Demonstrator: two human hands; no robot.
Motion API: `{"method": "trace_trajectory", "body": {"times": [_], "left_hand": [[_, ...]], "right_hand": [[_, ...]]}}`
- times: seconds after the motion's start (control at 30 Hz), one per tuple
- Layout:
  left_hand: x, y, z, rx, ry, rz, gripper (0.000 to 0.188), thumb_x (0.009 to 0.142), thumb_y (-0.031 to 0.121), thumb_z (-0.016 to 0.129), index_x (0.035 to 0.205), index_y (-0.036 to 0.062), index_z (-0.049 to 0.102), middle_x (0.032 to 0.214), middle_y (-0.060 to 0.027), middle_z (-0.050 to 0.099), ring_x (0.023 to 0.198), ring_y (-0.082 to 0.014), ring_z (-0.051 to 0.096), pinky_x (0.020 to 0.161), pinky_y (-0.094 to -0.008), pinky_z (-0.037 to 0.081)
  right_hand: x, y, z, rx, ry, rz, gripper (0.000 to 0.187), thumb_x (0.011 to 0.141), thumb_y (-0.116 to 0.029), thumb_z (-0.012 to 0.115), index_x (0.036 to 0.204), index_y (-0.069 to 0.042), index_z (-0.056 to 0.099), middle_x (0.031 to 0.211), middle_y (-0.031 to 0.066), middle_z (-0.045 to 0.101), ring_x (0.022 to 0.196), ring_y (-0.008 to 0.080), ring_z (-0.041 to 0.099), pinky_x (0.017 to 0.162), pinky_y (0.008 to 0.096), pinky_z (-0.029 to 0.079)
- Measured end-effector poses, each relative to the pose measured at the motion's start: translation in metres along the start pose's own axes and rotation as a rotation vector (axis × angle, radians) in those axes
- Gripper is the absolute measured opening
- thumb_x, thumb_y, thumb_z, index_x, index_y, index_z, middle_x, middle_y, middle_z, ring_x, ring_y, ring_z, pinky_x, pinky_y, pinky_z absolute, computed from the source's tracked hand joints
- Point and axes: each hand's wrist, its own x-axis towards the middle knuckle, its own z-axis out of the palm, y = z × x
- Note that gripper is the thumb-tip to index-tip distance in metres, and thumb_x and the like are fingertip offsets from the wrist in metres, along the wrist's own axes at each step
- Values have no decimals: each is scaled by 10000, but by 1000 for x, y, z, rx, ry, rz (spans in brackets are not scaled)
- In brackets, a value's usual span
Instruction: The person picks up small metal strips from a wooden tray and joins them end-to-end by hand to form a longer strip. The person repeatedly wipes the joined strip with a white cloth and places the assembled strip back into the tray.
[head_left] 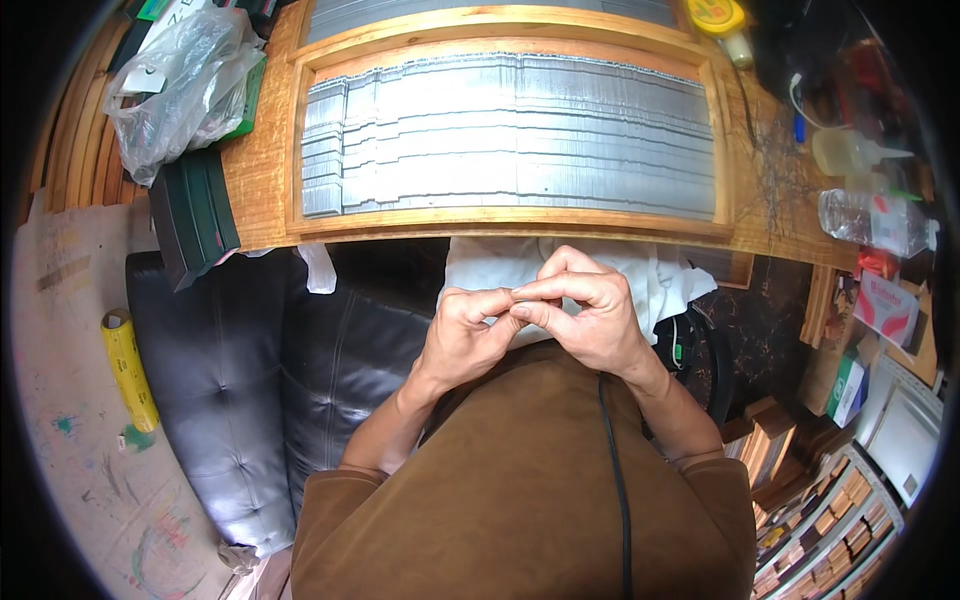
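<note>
My left hand (463, 338) and my right hand (592, 318) meet in front of my chest, just off the table's near edge. Thumbs and forefingers are pinched together with the fingertips touching. Whatever lies between them, if anything, is too small or hidden to make out. Beyond the hands, on the table, lies a shallow wooden tray (520, 222) filled with rows of thin, shiny grey metal pieces (520, 140). Neither hand touches the tray. A white cloth (480, 268) spreads under and behind the hands.
A second tray (480, 17) adjoins at the far side. A plastic bag (185, 90) and dark green box (195, 215) stand left; a squeeze bottle (850, 152), clear plastic bottle (875, 222) and yellow tape measure (716, 15) right. A black padded seat (220, 370) is at my left.
</note>
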Motion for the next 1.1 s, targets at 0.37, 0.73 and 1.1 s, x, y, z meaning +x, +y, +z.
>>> {"method": "trace_trajectory", "body": {"times": [0.37, 0.73, 1.1], "left_hand": [[0, 7, 2, -28, 12, -23, 95, 953, 17, 726, 1015, -36, 776, 674, -102, 691, 585, -73, 622, 539, -247, 476], [-1, 8, 7, -43, 36, -29, 92, 961, 33, 748, 1008, -42, 774, 643, -61, 640, 582, -46, 529, 521, -245, 431], [1, 14, 22, -94, 8, -74, 142, 960, 48, 769, 1067, -45, 777, 786, -68, 751, 710, -43, 622, 625, -221, 515]], "right_hand": [[-1, 4, 0, 36, 7, -12, 108, 841, -5, 842, 940, -30, 810, 828, 41, 674, 717, 120, 614, 619, 260, 493], [-2, -1, -5, 17, 22, -38, 89, 847, -11, 832, 930, -32, 809, 833, 54, 694, 742, 154, 656, 645, 282, 514], [-12, -3, -17, 38, 92, -63, 99, 846, -10, 835, 940, -22, 804, 834, 59, 683, 735, 144, 641, 648, 276, 509]]}}
